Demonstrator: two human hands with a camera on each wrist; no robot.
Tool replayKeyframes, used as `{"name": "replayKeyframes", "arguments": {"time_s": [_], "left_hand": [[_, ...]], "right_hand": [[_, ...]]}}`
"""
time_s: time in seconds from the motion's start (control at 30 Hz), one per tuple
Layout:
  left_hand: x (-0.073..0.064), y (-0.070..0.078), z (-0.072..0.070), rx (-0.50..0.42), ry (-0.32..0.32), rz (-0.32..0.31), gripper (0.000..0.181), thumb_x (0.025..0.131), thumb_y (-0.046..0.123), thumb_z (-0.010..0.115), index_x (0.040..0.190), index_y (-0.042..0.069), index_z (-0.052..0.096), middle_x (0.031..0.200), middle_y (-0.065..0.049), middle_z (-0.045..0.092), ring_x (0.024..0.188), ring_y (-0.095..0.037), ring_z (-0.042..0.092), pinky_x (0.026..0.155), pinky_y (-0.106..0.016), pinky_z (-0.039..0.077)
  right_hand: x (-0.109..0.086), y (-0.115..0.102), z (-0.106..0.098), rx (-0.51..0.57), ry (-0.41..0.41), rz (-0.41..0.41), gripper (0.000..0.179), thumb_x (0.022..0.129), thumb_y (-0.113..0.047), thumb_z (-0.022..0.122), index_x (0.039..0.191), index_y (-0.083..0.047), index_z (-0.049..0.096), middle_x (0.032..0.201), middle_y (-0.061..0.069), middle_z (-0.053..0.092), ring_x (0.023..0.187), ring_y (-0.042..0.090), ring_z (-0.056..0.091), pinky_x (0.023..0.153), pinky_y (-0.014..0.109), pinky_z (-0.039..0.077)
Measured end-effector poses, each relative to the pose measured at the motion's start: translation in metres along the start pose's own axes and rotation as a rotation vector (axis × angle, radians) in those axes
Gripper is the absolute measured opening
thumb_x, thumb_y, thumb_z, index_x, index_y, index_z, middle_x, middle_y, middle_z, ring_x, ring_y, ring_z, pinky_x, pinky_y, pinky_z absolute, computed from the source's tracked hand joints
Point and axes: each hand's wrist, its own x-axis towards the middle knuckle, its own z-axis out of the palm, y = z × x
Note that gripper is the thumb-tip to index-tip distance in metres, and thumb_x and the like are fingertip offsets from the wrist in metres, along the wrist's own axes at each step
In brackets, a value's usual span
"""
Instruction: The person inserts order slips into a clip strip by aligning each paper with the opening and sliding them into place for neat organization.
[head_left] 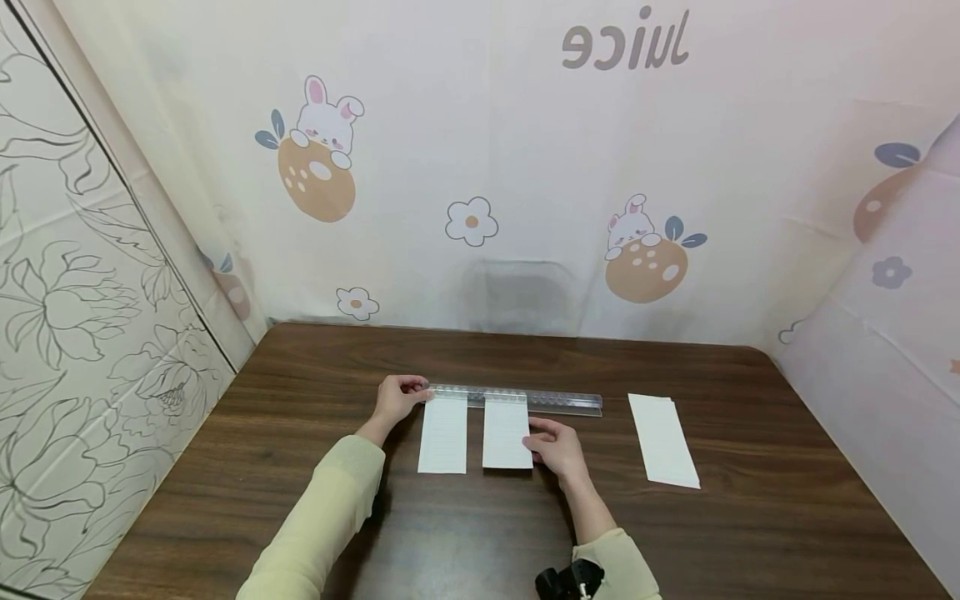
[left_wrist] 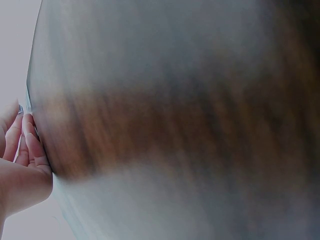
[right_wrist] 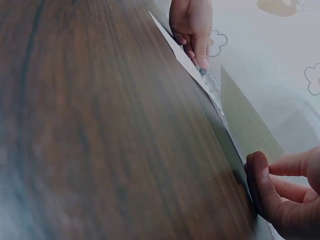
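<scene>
A clear plastic ruler (head_left: 566, 403) lies across the table, and my left hand (head_left: 397, 398) pinches its left end between thumb and fingers. Below it a lined white paper slip (head_left: 442, 437) lies flat, its top edge at the ruler. A second lined paper slip (head_left: 507, 433) has its top at the ruler's middle; my right hand (head_left: 557, 450) pinches its right edge. In the right wrist view that slip (right_wrist: 245, 117) stands tilted up off the table, held by my right hand (right_wrist: 285, 192). My left hand (left_wrist: 22, 155) shows only at the left wrist view's edge.
More white paper slips (head_left: 664, 442), slightly offset in a stack, lie to the right on the brown wooden table (head_left: 750, 417). A printed curtain (head_left: 525, 167) hangs behind the table's back edge. A black device (head_left: 570, 579) is strapped at my right wrist.
</scene>
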Motion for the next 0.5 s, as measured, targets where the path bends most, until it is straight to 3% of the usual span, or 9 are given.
{"name": "replayKeyframes", "arguments": {"time_s": [0.5], "left_hand": [[0.0006, -0.0002, 0.0006, 0.007, -0.001, 0.002, 0.015, 0.074, 0.01, 0.071, 0.086, 0.0, 0.068, 0.073, -0.005, 0.06, 0.065, -0.012, 0.049, 0.058, -0.024, 0.04]], "right_hand": [[0.001, -0.0004, 0.0037, -0.015, -0.016, -0.004, 0.035, 0.078, 0.005, 0.061, 0.113, 0.009, 0.055, 0.077, 0.012, 0.064, 0.066, 0.013, 0.059, 0.057, 0.028, 0.049]]}}
